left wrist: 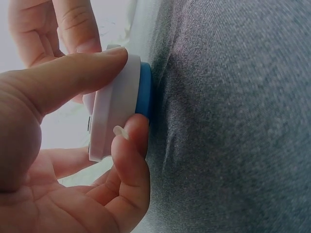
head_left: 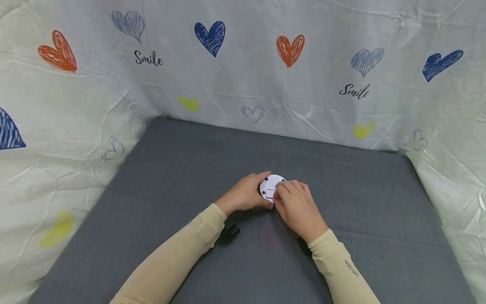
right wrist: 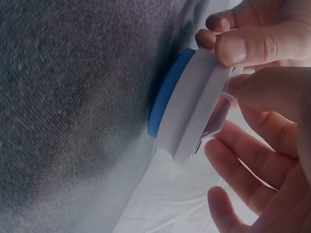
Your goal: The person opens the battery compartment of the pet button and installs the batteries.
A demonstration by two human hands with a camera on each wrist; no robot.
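Note:
A round white device (head_left: 268, 185) with a blue underside (left wrist: 144, 92) is held low over the grey surface, its back turned up. Small holes, dark round feet and a rectangular battery compartment (head_left: 270, 193) show on that back. My left hand (head_left: 248, 193) grips the device by its rim, thumb on one side and fingers on the other. With thumb and fingertips, my right hand (head_left: 298, 207) pinches the small battery cover (right wrist: 226, 99), which stands tilted at the compartment in the right wrist view. The inside of the compartment is hidden.
A dark grey cloth surface (head_left: 182, 169) lies under both hands. White fabric walls (head_left: 243, 80) printed with hearts and "Smile" rise behind it and at both sides. Black wrist attachments (head_left: 229, 232) hang below the sleeves.

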